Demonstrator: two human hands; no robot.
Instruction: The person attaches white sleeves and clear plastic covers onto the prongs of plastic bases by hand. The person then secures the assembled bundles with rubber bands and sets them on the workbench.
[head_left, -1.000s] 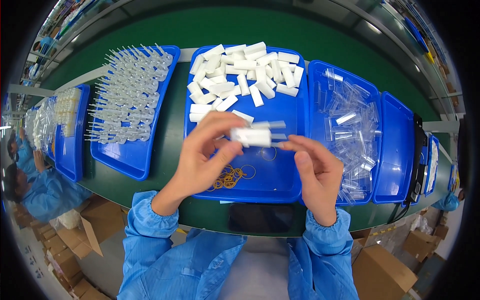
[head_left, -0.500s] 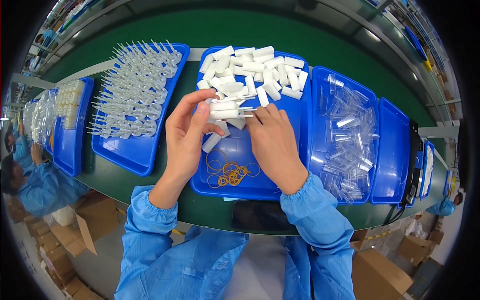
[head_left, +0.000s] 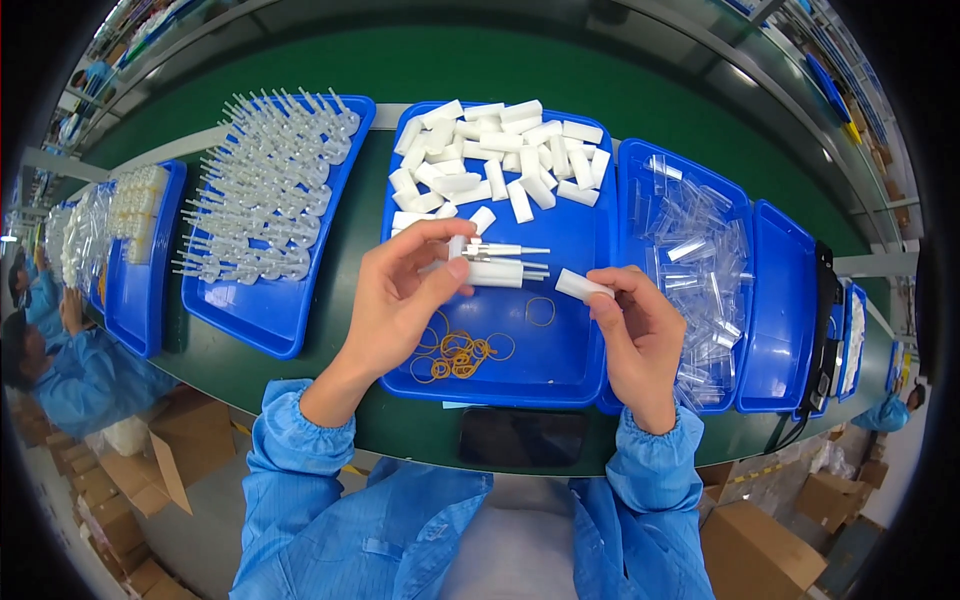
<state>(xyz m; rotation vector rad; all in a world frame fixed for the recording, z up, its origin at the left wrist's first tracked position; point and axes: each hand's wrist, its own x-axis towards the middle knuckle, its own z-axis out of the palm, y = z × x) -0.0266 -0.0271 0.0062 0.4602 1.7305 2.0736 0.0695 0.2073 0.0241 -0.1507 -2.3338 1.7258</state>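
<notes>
My left hand (head_left: pixel 400 290) is closed round a small bundle of white parts (head_left: pixel 497 273), whose thin white stems stick out to the right. A short white block (head_left: pixel 578 285) is pinched between the thumb and fingers of my right hand (head_left: pixel 645 340), a little apart from the stem tips. Both hands are over a blue tray (head_left: pixel 490 396). Many similar white blocks (head_left: pixel 500 140) are heaped in its far half. Tan rubber bands (head_left: pixel 458 356) lie in its near left part, and one loose band (head_left: pixel 540 312) rests between the hands.
A blue tray on the left holds rows of translucent stemmed parts (head_left: pixel 265 190). To the right, another tray holds clear plastic pieces (head_left: pixel 695 290), beside a further blue tray (head_left: pixel 782 300). A dark flat phone-like object (head_left: pixel 522 437) lies at the table's near edge. Co-workers sit far left.
My right hand has drawn away from the bundle to the right and nearer, and a white block now shows in it. The left hand has shifted slightly right and nearer with the bundle.
</notes>
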